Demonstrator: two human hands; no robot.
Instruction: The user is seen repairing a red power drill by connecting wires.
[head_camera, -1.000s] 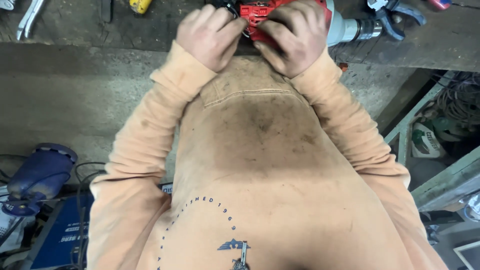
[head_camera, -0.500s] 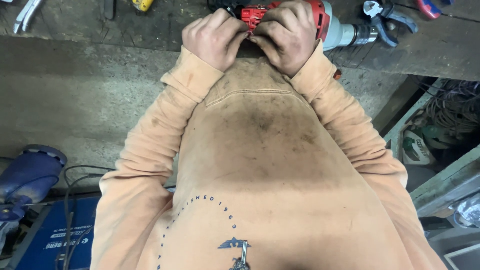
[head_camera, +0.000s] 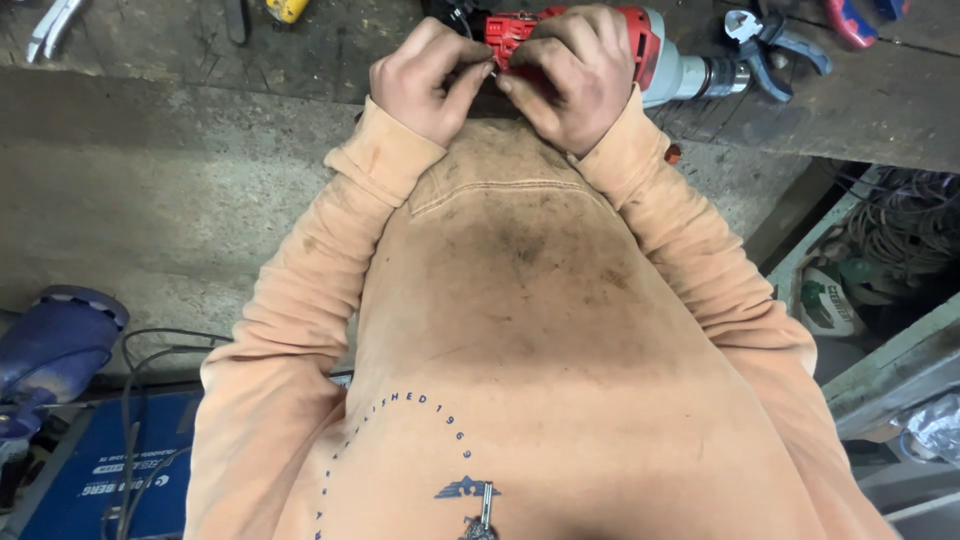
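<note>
Resting at the near edge of the tabletop (head_camera: 180, 50), the red power tool (head_camera: 640, 45) lay on its side with its grey metal nose pointing right, toward the blue-handled pliers (head_camera: 775, 40). The right hand (head_camera: 570, 80) covered the red body, while the left hand (head_camera: 425, 80) met it from the left, both sets of fingers (head_camera: 470, 80) clenched on a small red part at the tool's rear end. Because the grip looked like a fingertip pinch so close to the edge, the part could slip and drop to the floor (head_camera: 150, 210) between tabletop and body.
</note>
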